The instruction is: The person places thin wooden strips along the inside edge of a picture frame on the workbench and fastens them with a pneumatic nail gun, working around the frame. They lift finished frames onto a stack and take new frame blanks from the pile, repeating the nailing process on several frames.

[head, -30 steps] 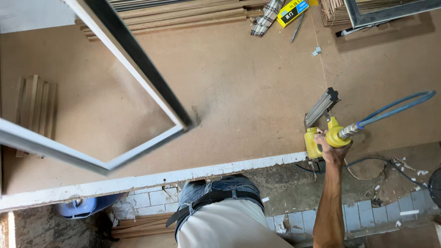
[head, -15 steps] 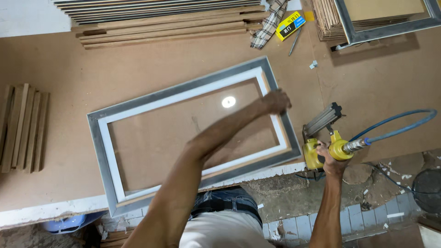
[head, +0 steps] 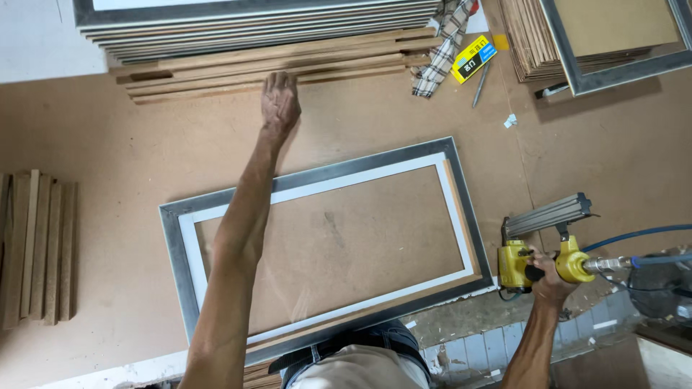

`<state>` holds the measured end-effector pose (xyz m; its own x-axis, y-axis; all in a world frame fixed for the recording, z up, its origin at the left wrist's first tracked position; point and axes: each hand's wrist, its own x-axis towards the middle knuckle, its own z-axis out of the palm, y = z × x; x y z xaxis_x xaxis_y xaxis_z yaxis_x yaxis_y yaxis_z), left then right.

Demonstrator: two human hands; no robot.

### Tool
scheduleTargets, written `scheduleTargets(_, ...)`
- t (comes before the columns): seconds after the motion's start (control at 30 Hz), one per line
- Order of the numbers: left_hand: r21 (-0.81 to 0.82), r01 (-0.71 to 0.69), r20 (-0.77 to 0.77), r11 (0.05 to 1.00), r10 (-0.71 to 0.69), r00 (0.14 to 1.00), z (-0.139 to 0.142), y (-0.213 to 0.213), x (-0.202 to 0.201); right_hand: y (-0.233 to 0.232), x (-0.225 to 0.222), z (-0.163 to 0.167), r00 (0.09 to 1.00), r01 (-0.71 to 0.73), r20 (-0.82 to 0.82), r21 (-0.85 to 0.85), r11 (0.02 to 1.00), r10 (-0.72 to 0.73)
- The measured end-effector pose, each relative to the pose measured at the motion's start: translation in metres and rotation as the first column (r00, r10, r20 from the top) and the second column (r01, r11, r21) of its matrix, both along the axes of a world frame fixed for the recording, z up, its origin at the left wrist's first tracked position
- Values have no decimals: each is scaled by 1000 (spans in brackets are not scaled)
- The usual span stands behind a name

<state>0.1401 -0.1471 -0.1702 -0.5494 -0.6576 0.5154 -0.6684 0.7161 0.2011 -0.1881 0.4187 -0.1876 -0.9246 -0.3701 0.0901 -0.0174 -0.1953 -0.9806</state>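
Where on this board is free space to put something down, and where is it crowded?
Bare board lies between the frame and the left slat pile, and right of the frame above the nail gun. The far edge is crowded: wood strips, cloth, yellow box.

Landmark: grey and white frame, flat on the brown board worktop. Beyond the frame's far edge: open strip of worktop, closed off by the stack of wooden strips; left hand is at that stack's near edge, its forearm crossing the frame's left part. Left of frame: open board up to a bundle of short wooden slats. Inside the frame: bare board. Right of frame: nail gun in the right hand, blue hose trailing right. Far right of frame: checked cloth, yellow box, second frame stack.
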Motion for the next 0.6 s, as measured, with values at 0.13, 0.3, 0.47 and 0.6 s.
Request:
scheduleTargets(0.13, -5, 119, -50, 993, -119, 992, -8, -11, 24, -9, 8, 22, 997, -37, -69, 23, 999, 38)
scheduleTargets(0.3, 48, 122, -114, 991, -116, 987, -16, -15, 21, -16, 16, 32, 995, -45, -90, 40, 998, 48)
scheduleTargets(0.47, 227, 321, -180, 919, -284, 942, -30, 35, 43, -14, 6, 24, 996, -32, -87, -22, 999, 30)
scheduleTargets(0.6, 253, 358, -215, 899, -308, 927, -46, 115, 59, -3, -1, 15, 998, 32, -49, -3, 999, -33)
